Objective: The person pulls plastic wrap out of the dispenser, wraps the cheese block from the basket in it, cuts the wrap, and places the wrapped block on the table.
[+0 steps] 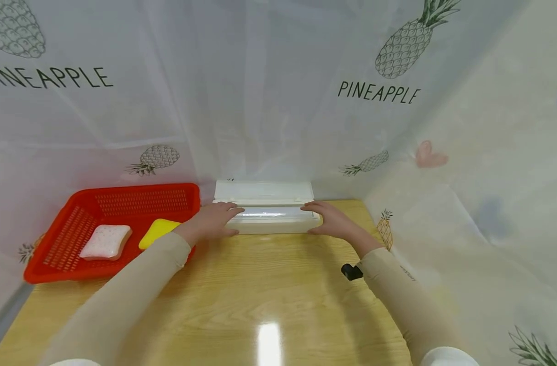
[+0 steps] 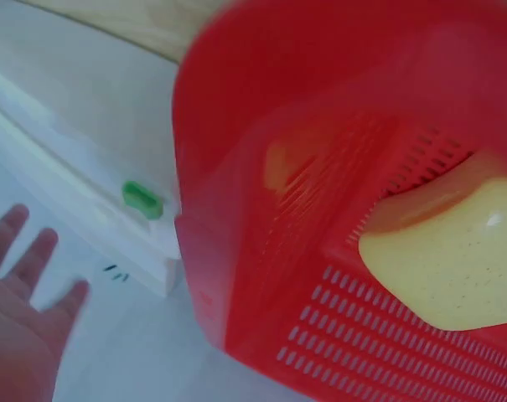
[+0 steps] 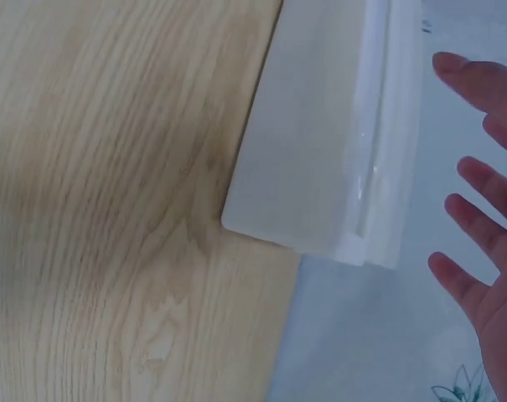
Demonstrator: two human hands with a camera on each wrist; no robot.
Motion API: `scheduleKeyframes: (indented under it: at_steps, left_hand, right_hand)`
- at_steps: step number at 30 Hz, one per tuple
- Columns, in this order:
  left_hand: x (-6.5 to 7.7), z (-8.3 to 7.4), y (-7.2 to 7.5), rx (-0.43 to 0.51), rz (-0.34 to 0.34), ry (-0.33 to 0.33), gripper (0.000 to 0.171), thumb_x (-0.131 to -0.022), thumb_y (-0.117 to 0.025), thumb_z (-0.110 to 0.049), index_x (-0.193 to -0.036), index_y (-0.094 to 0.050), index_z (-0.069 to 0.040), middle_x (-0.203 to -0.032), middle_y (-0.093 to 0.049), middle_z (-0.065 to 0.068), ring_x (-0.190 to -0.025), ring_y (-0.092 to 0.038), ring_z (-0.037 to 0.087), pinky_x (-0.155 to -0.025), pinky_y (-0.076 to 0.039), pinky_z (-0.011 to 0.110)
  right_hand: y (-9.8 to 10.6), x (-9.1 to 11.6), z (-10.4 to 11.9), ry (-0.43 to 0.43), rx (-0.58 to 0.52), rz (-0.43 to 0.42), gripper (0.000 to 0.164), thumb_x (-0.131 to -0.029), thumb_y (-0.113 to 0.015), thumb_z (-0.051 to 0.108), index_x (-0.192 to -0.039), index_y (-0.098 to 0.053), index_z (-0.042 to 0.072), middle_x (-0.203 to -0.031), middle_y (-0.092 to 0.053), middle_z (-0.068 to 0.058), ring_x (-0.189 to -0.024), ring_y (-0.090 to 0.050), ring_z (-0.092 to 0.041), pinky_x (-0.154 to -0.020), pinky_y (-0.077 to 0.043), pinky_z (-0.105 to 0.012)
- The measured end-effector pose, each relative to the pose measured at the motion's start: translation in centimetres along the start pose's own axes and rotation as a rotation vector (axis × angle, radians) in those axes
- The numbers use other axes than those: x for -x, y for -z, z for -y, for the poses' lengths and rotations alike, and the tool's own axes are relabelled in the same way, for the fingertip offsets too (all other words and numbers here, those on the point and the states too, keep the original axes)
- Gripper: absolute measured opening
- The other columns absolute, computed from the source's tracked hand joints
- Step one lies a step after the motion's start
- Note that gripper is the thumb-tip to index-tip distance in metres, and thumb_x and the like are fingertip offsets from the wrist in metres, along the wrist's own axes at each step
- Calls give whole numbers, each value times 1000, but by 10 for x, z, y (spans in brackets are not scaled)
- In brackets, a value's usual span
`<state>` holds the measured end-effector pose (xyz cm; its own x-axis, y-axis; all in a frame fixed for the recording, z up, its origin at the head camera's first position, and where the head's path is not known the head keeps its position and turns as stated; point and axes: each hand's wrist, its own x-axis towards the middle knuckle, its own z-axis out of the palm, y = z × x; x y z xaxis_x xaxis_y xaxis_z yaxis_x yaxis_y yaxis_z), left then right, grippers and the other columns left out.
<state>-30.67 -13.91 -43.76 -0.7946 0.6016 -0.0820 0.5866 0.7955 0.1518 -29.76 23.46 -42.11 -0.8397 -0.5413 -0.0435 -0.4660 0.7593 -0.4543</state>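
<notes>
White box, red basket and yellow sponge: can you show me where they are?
White box (image 1: 274, 226): head view, front side.
Red basket (image 1: 141, 202): head view, far wall.
Yellow sponge (image 1: 157, 234): head view, top face.

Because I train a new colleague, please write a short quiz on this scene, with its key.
1. How many things are visible inside the red perforated plastic basket?
2. True or false: the long white plastic box is closed.
3. Which hand is nearer the basket?

Key:
1. Two: a square pinkish-white sponge and a yellow sponge.
2. False: the box's flat white lid stands open.
3. The left hand.
</notes>
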Motion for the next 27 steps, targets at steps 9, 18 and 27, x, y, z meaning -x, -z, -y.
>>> scheduleKeyframes:
  at_steps: [9,18,27]
  left_hand:
    - [-26,15,-10,54,85,2,65,-92,-61,-40,-147,-43,-10,-147,-43,15,-134,-38,34,-108,-33,51]
    - [-48,12,-3,70,169,12,58,-96,-55,-40,-145,-46,-10,-144,-48,12,-133,-42,32,-110,-32,47]
    - [-53,8,13,129,234,61,50,-96,-45,-26,-142,-49,-5,-143,-49,15,-133,-42,35,-110,-30,48]
  right_hand:
    - [-14,-43,-21,-26,-60,109,65,-85,-77,19,-143,-50,14,-147,-43,-11,-138,-33,-34,-109,-32,-51]
    - [-19,-59,-40,-94,-138,125,52,-92,-65,19,-142,-50,10,-141,-49,-12,-131,-43,-33,-103,-38,-52]
    - [-21,-73,-49,-138,-183,119,48,-91,-49,11,-139,-54,13,-137,-53,-10,-127,-46,-31,-99,-41,-50]
